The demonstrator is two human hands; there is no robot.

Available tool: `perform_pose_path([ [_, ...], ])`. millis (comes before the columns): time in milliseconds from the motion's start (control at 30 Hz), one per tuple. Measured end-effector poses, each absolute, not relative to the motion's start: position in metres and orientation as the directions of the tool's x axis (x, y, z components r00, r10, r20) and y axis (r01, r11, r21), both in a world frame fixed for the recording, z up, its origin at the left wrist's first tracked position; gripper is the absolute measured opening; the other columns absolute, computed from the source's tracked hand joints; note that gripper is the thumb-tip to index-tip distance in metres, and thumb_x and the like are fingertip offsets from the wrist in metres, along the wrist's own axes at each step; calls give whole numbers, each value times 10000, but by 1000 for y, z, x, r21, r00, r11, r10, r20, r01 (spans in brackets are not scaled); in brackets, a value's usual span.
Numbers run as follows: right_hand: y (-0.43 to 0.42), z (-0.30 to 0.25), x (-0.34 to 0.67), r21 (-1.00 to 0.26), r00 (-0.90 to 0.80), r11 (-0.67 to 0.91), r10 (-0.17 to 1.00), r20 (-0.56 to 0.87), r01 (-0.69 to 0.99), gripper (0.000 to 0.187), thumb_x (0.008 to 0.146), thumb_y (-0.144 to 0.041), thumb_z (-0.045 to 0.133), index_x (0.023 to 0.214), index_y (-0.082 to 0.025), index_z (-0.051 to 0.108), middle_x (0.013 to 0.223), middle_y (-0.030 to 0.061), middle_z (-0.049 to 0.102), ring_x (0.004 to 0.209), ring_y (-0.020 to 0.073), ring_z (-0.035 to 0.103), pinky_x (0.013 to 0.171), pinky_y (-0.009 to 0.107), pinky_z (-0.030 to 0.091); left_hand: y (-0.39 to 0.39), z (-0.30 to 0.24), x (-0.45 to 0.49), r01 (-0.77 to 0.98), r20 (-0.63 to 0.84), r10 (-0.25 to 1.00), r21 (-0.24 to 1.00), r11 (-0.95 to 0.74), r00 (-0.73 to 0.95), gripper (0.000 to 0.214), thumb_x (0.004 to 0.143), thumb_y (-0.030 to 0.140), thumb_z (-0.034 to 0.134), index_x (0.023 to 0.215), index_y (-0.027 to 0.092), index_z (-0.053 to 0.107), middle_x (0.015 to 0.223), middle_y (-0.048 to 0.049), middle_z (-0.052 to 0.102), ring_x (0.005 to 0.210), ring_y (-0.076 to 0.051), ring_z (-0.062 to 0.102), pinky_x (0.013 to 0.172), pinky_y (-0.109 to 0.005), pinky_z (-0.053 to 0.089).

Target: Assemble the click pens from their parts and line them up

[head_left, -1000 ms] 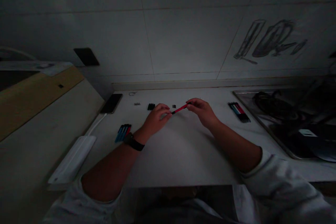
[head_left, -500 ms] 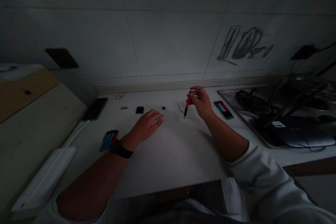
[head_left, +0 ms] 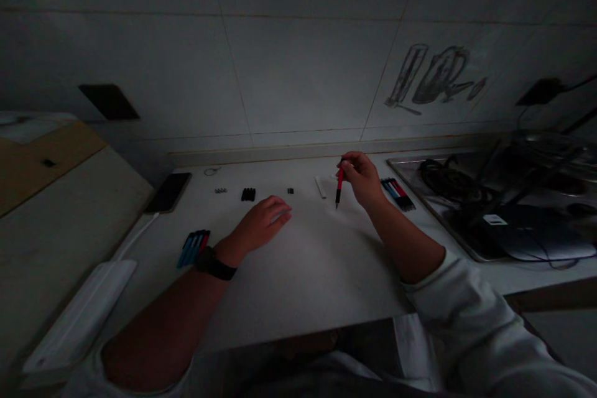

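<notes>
My right hand [head_left: 361,177] pinches a red and black pen [head_left: 339,183] near its top, tip pointing down just over the worktop. Left of that pen lies a thin white strip [head_left: 320,187]. My left hand [head_left: 262,221] hovers or rests on the worktop with fingers stretched and a bit curved, holding nothing. Beyond it sit a cluster of black pen parts [head_left: 249,194], some small dark pieces [head_left: 290,191] and several small springs [head_left: 221,190]. Blue and red pen barrels [head_left: 193,247] lie beside my left wrist. Several pens [head_left: 398,193] lie side by side right of my right hand.
A phone [head_left: 168,193] and a white power strip [head_left: 81,314] with its cable are at the left, near a large pale box [head_left: 60,199]. At the right, a stove [head_left: 466,249] carries a dark laptop [head_left: 543,233]. The tiled wall [head_left: 303,74] closes off the back.
My right hand has shifted slightly right with the pen, which now hangs more upright and farther from the white strip. My left hand has barely moved.
</notes>
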State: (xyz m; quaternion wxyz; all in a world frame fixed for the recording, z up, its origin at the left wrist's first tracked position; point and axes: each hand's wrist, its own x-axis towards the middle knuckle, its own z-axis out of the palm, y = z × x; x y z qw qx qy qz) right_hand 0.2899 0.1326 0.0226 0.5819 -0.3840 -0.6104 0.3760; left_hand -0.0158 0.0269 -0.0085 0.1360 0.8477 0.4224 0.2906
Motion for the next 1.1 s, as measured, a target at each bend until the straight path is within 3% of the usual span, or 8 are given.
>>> perform_pose_path([
  [567, 143, 25, 304, -912, 61, 410, 910, 410, 12, 326, 842, -480, 703, 1071, -288, 572, 933, -6, 670, 708, 126, 648, 652, 290, 568, 25, -7, -15, 651, 373, 789, 446, -614, 488, 340, 1072, 448, 479, 1226, 234, 693, 1193, -80, 662, 1107, -220, 650, 1012, -419, 550],
  [833, 161, 40, 355, -881, 256, 473, 851, 458, 5, 277, 840, -434, 709, 1039, -283, 590, 915, -13, 677, 697, 124, 662, 626, 268, 560, 25, -6, -15, 655, 354, 803, 464, -596, 480, 336, 1068, 443, 479, 1211, 231, 698, 1184, -78, 665, 1118, -227, 649, 1016, -423, 545],
  [1000, 166, 42, 405, -885, 323, 451, 825, 464, 119, 319, 840, -469, 711, 1068, -294, 573, 919, -25, 659, 700, 120, 665, 634, 263, 572, 25, -3, -16, 660, 326, 813, 474, -582, 483, 353, 1068, 439, 467, 1215, 212, 694, 1216, -90, 660, 1139, -231, 642, 1044, -432, 532],
  [1100, 164, 35, 432, -885, 323, 372, 832, 451, 279, 385, 836, -508, 713, 1123, -279, 598, 876, -21, 654, 684, 135, 653, 617, 273, 568, 25, -2, -17, 660, 322, 815, 479, -579, 481, 355, 1064, 446, 472, 1224, 222, 696, 1225, -88, 659, 1148, -232, 642, 1048, -429, 532],
])
